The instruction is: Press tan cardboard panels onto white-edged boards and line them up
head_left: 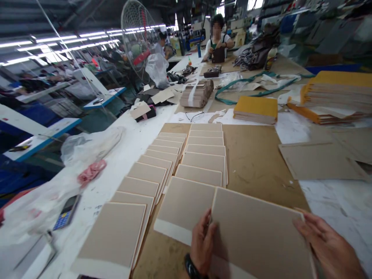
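Beige panel [258, 232] pinched at opposite edges by left hand [202, 239] and right hand [328, 238], held over brown board [255, 155] at near end of overlapped panel row [203, 159]. Both edges best supported evenly, panel levelled, corners left unbent.

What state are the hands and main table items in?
Held panel, flat
Left hand, gripping the held panel's left edge
Right hand, gripping its right edge
Left panel row, overlapping
Right panel row, overlapping
Small yellow-topped stack, neatly piled
Brown bundle, banded in white
Pink bundle, crumpled
Keypad device, keys up
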The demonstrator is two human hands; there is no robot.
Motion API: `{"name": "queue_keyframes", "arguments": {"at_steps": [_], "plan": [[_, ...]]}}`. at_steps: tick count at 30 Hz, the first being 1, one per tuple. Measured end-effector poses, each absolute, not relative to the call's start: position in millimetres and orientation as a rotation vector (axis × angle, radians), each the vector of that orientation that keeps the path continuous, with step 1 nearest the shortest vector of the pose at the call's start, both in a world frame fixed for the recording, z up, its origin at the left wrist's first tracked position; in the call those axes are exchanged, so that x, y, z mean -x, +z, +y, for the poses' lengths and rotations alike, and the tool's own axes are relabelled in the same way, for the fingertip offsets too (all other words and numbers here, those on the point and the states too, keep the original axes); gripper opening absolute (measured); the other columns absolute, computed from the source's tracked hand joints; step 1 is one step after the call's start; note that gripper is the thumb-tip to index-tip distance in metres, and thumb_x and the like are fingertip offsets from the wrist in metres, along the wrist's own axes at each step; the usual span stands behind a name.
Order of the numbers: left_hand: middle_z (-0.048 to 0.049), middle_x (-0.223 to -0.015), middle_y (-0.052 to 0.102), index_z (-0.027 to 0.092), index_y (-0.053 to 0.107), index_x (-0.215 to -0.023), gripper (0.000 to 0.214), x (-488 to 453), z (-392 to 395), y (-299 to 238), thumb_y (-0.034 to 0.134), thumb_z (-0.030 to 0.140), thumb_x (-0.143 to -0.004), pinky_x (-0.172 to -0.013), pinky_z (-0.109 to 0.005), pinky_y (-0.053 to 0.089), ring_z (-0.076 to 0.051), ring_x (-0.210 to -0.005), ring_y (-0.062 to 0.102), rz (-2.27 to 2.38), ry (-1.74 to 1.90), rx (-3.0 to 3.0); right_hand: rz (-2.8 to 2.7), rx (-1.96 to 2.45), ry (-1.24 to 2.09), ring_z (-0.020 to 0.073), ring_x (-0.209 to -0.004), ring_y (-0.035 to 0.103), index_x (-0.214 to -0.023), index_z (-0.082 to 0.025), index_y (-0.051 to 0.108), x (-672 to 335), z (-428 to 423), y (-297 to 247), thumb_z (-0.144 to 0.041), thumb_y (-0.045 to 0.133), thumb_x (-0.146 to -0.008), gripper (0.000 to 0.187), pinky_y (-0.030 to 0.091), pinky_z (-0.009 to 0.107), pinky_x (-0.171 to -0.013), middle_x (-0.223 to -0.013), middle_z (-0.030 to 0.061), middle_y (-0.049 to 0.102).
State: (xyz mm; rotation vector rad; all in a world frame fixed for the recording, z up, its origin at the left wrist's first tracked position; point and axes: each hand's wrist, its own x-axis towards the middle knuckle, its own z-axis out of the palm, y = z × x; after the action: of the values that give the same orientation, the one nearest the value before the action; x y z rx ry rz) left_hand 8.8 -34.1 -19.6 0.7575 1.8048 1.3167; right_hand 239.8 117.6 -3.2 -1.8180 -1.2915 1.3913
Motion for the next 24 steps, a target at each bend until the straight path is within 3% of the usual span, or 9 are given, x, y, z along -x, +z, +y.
{"name": "queue_keyframes", "arguments": {"at_steps": [2,5,9,15,18,24], "plan": [[-0.0077,-0.115,0.061,0.017,0.052,-0.114,0.043,25,-59,-12,0.044,0.042,-0.080,-0.092,-0.040,0.045,-0.023,-0.107,0.055,2.040,1.207,-0.736,-1.359,1.709,1.531,0.0256,-0.076,0.065,-0.096,-0.021,0.055,-203,106,-8,-0.052,0.058,-0.058,0.049,0.053,0.034,-0.061,-0.088,0.0117,0.068],[-0.0093,-0.116,0.060,0.015,0.055,-0.110,0.046,76,-95,-7,0.042,0.046,-0.078,-0.095,-0.042,0.042,-0.025,-0.111,0.051,2.339,1.076,-0.721,-1.658,1.465,1.657,0.0206,-0.072,0.062,-0.100,-0.020,0.053,-144,85,-12,-0.049,0.049,-0.070,0.042,0.050,0.030,-0.061,-0.084,0.0057,0.066],[-0.0118,-0.115,0.061,0.014,0.054,-0.109,0.044,124,-124,-17,0.035,0.041,-0.081,-0.092,-0.043,0.045,-0.024,-0.106,0.055,2.547,0.826,-0.835,-2.182,1.346,1.391,0.0165,-0.066,0.059,-0.100,-0.021,0.055,-86,65,-16,-0.037,0.040,-0.079,0.030,0.046,0.026,-0.061,-0.070,0.0002,0.062],[-0.0126,-0.109,0.060,0.014,0.053,-0.106,0.039,142,-125,-31,0.032,0.036,-0.082,-0.093,-0.045,0.042,-0.023,-0.104,0.055,2.618,0.609,-1.015,-2.369,1.369,1.162,0.0215,-0.096,0.057,-0.099,-0.020,0.055,-69,61,-22,-0.024,0.042,-0.077,0.026,0.042,0.032,-0.081,-0.100,0.0076,0.062],[-0.0090,-0.108,0.059,0.019,0.053,-0.106,0.034,143,-118,-31,0.036,0.036,-0.082,-0.095,-0.046,0.040,-0.024,-0.104,0.053,2.616,0.549,-1.045,-2.387,1.397,1.089,0.0212,-0.094,0.057,-0.099,-0.020,0.055,-75,71,-26,-0.024,0.039,-0.080,0.025,0.042,0.033,-0.081,-0.098,0.0076,0.061],[-0.0125,-0.108,0.056,0.012,0.050,-0.110,0.043,153,-99,-31,0.035,0.041,-0.082,-0.097,-0.047,0.036,-0.026,-0.105,0.050,2.556,0.446,-1.101,-2.315,1.490,0.991,0.0187,-0.089,0.058,-0.095,-0.022,0.057,-87,97,-28,-0.027,0.039,-0.080,0.024,0.043,0.030,-0.078,-0.093,0.0049,0.063]]}}
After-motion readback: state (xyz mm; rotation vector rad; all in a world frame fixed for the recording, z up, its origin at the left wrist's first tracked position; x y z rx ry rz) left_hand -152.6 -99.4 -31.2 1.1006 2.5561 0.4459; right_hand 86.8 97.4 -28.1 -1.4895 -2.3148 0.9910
